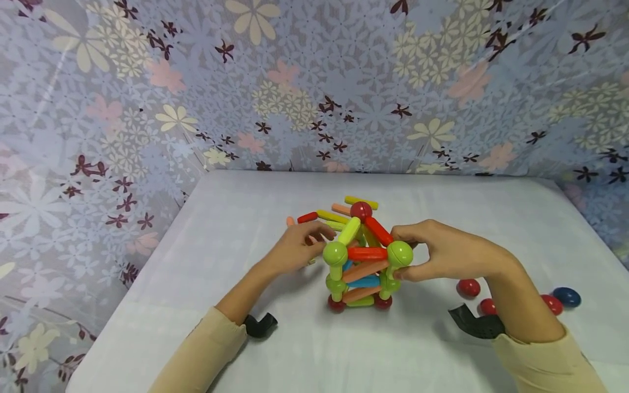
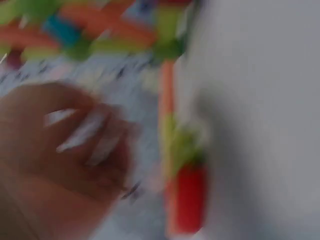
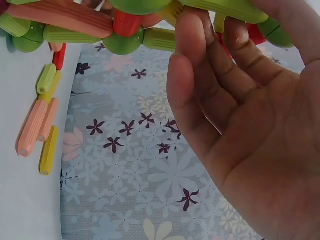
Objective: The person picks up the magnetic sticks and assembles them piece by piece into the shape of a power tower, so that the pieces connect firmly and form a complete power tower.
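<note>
A house-shaped magnetic rod-and-ball structure stands upright on the table, with green and red balls and red, orange, blue, yellow and green rods. My right hand grips its right side near a green ball. In the right wrist view the fingers curl against a light green rod. On the left, my left hand hovers close to the structure, its fingers loosely bent. A gap shows between that hand and the structure in the blurred left wrist view, and it holds nothing.
Loose rods in yellow, orange, red and green lie behind the structure. Several red balls, among them one beside my right wrist, and a blue ball are on the right. A floral cloth hangs behind the white table.
</note>
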A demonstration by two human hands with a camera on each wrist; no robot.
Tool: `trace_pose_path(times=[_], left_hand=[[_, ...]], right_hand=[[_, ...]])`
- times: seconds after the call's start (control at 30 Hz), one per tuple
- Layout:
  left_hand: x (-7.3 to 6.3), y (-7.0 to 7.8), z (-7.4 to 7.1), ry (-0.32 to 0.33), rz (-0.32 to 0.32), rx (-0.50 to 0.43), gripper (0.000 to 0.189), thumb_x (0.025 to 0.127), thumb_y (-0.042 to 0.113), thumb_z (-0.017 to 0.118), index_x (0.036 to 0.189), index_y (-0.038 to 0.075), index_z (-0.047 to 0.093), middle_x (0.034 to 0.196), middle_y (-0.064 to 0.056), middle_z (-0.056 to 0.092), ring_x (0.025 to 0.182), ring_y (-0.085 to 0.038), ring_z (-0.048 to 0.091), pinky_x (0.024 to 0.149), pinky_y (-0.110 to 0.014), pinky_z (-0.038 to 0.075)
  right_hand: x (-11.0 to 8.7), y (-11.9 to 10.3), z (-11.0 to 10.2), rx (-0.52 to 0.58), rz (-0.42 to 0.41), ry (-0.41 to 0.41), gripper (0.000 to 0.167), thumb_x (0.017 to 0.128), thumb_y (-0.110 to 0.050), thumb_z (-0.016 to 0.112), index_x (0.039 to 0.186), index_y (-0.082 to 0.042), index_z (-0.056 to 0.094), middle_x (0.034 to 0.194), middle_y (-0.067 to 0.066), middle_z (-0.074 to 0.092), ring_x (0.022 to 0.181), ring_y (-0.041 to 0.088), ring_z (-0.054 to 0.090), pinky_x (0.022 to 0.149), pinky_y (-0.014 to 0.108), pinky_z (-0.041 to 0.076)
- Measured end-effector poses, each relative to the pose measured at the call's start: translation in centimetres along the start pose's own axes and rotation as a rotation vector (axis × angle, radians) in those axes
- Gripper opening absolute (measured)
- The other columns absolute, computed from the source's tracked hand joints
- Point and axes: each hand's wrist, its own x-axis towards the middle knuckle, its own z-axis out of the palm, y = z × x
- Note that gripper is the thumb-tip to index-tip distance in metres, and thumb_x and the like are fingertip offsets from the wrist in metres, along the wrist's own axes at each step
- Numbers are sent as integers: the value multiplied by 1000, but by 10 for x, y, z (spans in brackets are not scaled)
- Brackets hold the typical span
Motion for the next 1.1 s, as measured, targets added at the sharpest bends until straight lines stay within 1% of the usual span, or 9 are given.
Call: trace_pose_path(times=[0.1,0.2,0.4,0.5,0.6,0.73,0.9,1.0,1.1], left_hand=[[0,-10,-14,-99,-29,289,28,85,10,63,111,16,69,101,9,63,88,-11,57,75,-29,49],[0,-19,-15,-159,-21,468,28,81,11,66,107,20,71,102,10,60,92,-11,53,78,-27,46],[3,-23,-1,-134,25,609,27,81,18,70,107,24,71,108,7,52,96,-13,46,74,-28,48],[2,-20,2,-125,33,645,28,81,19,73,109,23,71,108,5,51,93,-13,47,69,-27,48],[1,-19,5,-142,47,677,31,84,21,73,115,23,69,105,6,53,91,-11,48,66,-25,47],[0,-15,9,-195,65,691,34,86,20,71,119,21,65,100,8,56,88,-11,49,68,-25,47],[-1,-9,11,-250,12,616,24,89,21,69,113,17,66,96,7,53,83,-11,50,73,-25,48],[1,-4,4,-222,0,470,24,92,18,62,116,15,63,102,6,54,87,-10,52,78,-27,48],[4,11,-11,-106,1,219,28,94,16,59,121,13,59,108,2,59,93,-11,56,80,-30,50]], right_hand=[[0,0,0,3,6,-9,21,86,-30,73,101,-30,58,91,-11,64,90,11,60,81,37,50],[1,0,2,4,28,-21,26,85,-30,73,108,-31,60,97,-13,65,94,10,59,85,40,49],[0,0,1,-26,53,-14,40,84,-32,74,121,-33,59,107,-16,65,101,8,58,91,47,45],[1,0,1,-38,52,-18,41,85,-34,72,123,-31,58,108,-16,64,102,9,57,91,49,45],[1,0,1,-37,55,-25,40,85,-34,72,123,-31,58,108,-16,64,102,9,57,91,48,45],[0,1,2,-21,70,-31,39,84,-33,73,120,-33,58,106,-16,65,100,8,58,89,44,46],[0,2,3,3,67,-40,39,84,-33,73,120,-32,58,106,-15,65,99,10,58,88,43,46],[-1,1,2,3,64,-41,39,85,-33,73,120,-32,58,105,-14,65,98,10,58,88,43,47],[0,0,0,-9,47,-46,37,86,-33,72,120,-32,58,104,-14,65,97,9,58,88,41,48]])
